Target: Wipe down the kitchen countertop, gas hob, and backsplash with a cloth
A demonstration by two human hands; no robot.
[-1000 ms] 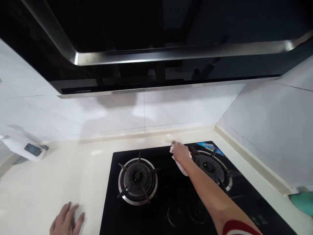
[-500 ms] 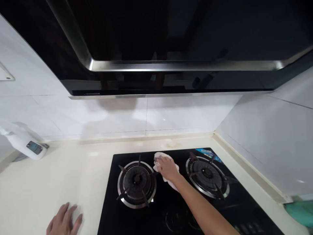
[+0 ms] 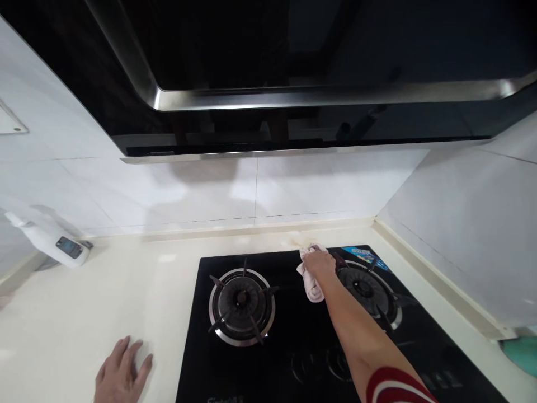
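My right hand [image 3: 320,264] presses a pale pinkish cloth [image 3: 312,286] onto the rear of the black glass gas stove [image 3: 289,324], just left of the right burner [image 3: 363,288]. The fingers are bent over the cloth, which bunches out below and to the left of them. My forearm covers part of the right burner. On the white countertop [image 3: 163,302], left of the stove, rests my left hand [image 3: 121,374] with fingers apart and nothing in it. The left burner [image 3: 242,305] lies between the two hands.
A black range hood [image 3: 302,129] with a metal trim hangs low over the stove. A white spray bottle [image 3: 52,240] leans in the left corner. Tiled walls close off the back and right. A green object [image 3: 522,355] shows at the right edge.
My right hand has slid the cloth rightward along the stove's rear, from beside the left burner to the right burner. My left hand stays on the countertop; the view has shifted slightly.
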